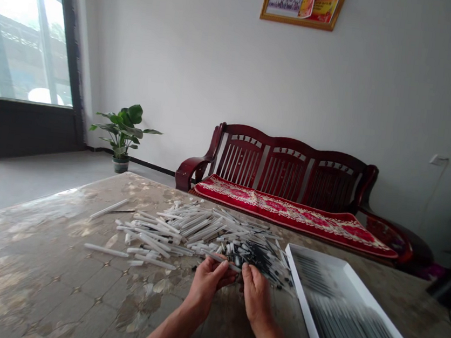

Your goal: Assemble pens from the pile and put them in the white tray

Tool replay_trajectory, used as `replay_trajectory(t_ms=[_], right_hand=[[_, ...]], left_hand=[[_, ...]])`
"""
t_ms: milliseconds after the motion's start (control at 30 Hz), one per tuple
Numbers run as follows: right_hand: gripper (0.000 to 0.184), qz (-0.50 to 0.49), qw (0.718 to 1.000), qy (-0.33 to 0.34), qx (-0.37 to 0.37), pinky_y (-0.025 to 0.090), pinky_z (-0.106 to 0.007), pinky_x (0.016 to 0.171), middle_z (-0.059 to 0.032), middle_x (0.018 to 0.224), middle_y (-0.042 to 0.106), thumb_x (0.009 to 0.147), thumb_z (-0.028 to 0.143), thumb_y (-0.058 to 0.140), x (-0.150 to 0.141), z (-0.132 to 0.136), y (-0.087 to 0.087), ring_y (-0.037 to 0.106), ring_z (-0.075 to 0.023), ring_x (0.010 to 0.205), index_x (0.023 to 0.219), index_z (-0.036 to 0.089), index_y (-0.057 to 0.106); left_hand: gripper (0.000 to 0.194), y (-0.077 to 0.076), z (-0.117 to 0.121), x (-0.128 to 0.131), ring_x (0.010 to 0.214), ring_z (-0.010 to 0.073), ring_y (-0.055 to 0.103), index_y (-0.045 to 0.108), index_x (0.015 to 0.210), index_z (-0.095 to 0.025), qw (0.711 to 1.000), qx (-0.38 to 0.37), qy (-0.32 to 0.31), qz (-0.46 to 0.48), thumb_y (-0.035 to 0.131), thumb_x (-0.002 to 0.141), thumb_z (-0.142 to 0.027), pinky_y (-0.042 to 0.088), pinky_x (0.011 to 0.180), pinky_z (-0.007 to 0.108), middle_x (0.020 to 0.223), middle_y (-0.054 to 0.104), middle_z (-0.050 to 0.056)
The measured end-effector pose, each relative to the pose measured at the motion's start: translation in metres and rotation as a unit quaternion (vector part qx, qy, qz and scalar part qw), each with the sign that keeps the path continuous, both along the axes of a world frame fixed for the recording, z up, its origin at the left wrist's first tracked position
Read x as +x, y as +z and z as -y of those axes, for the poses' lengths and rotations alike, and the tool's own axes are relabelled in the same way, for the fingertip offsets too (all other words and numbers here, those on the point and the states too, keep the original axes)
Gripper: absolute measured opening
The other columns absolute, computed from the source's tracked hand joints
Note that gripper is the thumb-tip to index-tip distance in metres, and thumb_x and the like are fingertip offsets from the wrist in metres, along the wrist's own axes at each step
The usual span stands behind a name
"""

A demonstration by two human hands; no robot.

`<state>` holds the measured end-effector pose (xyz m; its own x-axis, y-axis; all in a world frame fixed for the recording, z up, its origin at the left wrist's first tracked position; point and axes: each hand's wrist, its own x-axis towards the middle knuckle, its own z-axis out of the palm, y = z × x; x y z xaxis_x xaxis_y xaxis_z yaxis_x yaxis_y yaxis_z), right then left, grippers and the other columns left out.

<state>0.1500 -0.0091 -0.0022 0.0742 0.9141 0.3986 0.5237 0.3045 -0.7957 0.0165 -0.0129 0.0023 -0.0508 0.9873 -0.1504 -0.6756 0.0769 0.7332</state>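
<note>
Between my two hands is a slim whitish pen (232, 267), lying slantwise. My left hand (204, 285) is closed on it, thumb on top and fingers beneath. At the pen's right end my right hand (256, 296) is closed in a pinch, and its fingertips hide that end. Just beyond the hands spreads a loose heap of white pen barrels (198, 224). Dark, thin pen parts (258, 257) lie in a tangle at the heap's right side, close to my right hand.
A white box (300, 297) with rows of grey pens (365, 331) stands on the patterned table (86, 283) at the right. Stray barrels (106, 250) lie left of the heap. Behind the table are a dark red wooden bench (282, 167) and a potted plant (124, 130).
</note>
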Motion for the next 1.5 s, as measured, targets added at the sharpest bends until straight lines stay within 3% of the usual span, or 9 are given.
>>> replay_trajectory(t_ms=[133,300,467,600,767,933,1067,1333,1500], right_hand=[[0.037,-0.001,0.999,0.036,0.009,0.036,-0.024,0.054,0.0020,0.062,0.060,0.091,0.052,0.046,0.002,0.000,0.002,0.054,-0.0157,0.058,0.074,0.022,0.059],[0.047,0.006,1.000,0.012,-0.010,0.030,-0.025,0.050,0.0034,0.049,0.049,0.092,0.055,0.040,0.002,0.000,0.002,0.047,-0.0144,0.049,0.059,0.023,0.050],[0.038,0.020,0.999,0.041,0.000,0.036,-0.024,0.056,0.0012,0.063,0.060,0.090,0.054,0.046,0.002,0.001,0.002,0.054,-0.0161,0.060,0.073,0.022,0.058],[0.048,0.034,0.999,0.017,-0.017,0.032,-0.025,0.052,0.0017,0.053,0.053,0.093,0.055,0.036,0.001,0.000,0.000,0.049,-0.0150,0.052,0.061,0.022,0.050],[0.039,0.040,0.999,0.027,0.001,0.035,-0.024,0.055,0.0004,0.063,0.061,0.091,0.053,0.043,0.000,0.000,-0.001,0.054,-0.0156,0.059,0.071,0.022,0.056],[0.050,0.026,0.999,0.029,-0.026,0.035,-0.025,0.055,-0.0014,0.058,0.061,0.094,0.057,0.032,-0.001,-0.002,-0.001,0.054,-0.0165,0.057,0.064,0.022,0.053],[0.044,0.029,0.999,0.034,-0.001,0.035,-0.023,0.056,-0.0006,0.062,0.062,0.091,0.057,0.043,-0.002,-0.001,-0.002,0.055,-0.0157,0.059,0.068,0.022,0.057],[0.056,-0.128,0.983,0.064,-0.114,0.033,-0.026,0.039,0.0000,0.050,0.052,0.086,0.071,0.037,-0.007,-0.003,-0.004,0.047,-0.0150,0.041,0.063,0.023,0.055],[0.052,-0.110,0.989,0.068,-0.078,0.035,-0.023,0.043,0.0019,0.053,0.049,0.081,0.070,0.049,-0.008,-0.003,-0.004,0.047,-0.0133,0.048,0.061,0.022,0.051]], left_hand=[[0.043,0.001,0.000,-0.001,0.062,0.0167,0.070,0.060,0.078,-0.015,1.000,-0.008,0.008,-0.001,0.090,0.053,-0.033,0.059,0.061,0.026,0.068,0.073,0.004],[0.043,0.001,0.000,-0.001,0.059,0.0155,0.069,0.060,0.077,-0.015,1.000,-0.005,0.003,-0.007,0.090,0.053,-0.034,0.059,0.060,0.026,0.065,0.071,0.003],[0.047,0.000,-0.002,-0.001,0.061,0.0157,0.069,0.060,0.076,-0.015,1.000,-0.009,0.012,-0.012,0.091,0.049,-0.037,0.059,0.061,0.026,0.065,0.072,0.003],[0.049,-0.001,-0.002,-0.002,0.059,0.0148,0.068,0.059,0.076,-0.015,1.000,-0.001,0.000,-0.016,0.091,0.048,-0.040,0.058,0.061,0.026,0.063,0.071,0.001],[0.050,-0.001,-0.003,-0.002,0.059,0.0151,0.068,0.059,0.075,-0.016,1.000,-0.002,-0.001,-0.026,0.090,0.047,-0.042,0.058,0.060,0.026,0.063,0.071,0.002],[0.050,-0.003,-0.003,-0.002,0.058,0.0143,0.067,0.059,0.075,-0.016,0.999,0.002,-0.002,-0.034,0.090,0.046,-0.043,0.057,0.059,0.026,0.062,0.070,0.000],[0.050,-0.003,-0.003,-0.003,0.059,0.0143,0.067,0.058,0.076,-0.016,0.999,0.006,-0.003,-0.039,0.089,0.048,-0.044,0.057,0.061,0.026,0.062,0.070,0.000],[0.050,0.000,-0.004,-0.005,0.057,0.0134,0.066,0.058,0.079,-0.016,0.996,0.043,-0.019,-0.073,0.088,0.051,-0.044,0.055,0.059,0.025,0.064,0.069,-0.001],[0.046,0.001,-0.004,-0.009,0.062,0.0135,0.067,0.059,0.079,-0.017,0.997,0.032,-0.009,-0.075,0.086,0.054,-0.043,0.056,0.063,0.026,0.066,0.069,-0.002]])
